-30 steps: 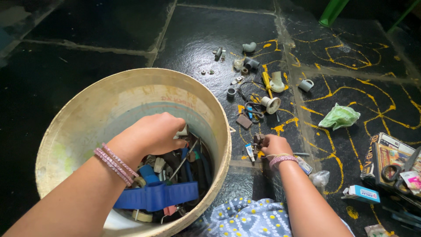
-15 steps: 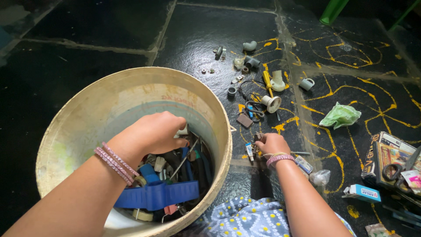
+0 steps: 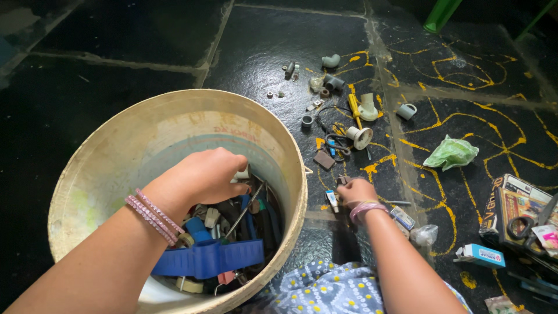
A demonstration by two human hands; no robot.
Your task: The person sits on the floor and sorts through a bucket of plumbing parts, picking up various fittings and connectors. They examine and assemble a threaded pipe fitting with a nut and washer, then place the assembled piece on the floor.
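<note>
Dark stone floor [image 3: 116, 75], marked with yellow painted lines, lies bare to the far left of the bucket, while its right half is crowded with small parts. Inside the round cream bucket [image 3: 174, 122] the left hand [image 3: 200, 177] is curled, fingertips pinched on a small pale piece [image 3: 243, 173] close to the far wall; just below the knuckles lie a blue plastic bar [image 3: 209, 259] and a tangle of tools, leaving little free room in the bottom. The bucket's rim stands well above that hand on every side. Outside, just past the rim, the right hand [image 3: 356, 191] rests low on the floor, fingers folded down over something small; I cannot tell whether it grips it. Beyond its fingertips sit a white funnel-shaped fitting [image 3: 359, 137] and a yellow-handled screwdriver [image 3: 353, 108]. Off to its right lie a crumpled green bag [image 3: 452, 153] and scissors [image 3: 526, 221] on a printed box.
</note>
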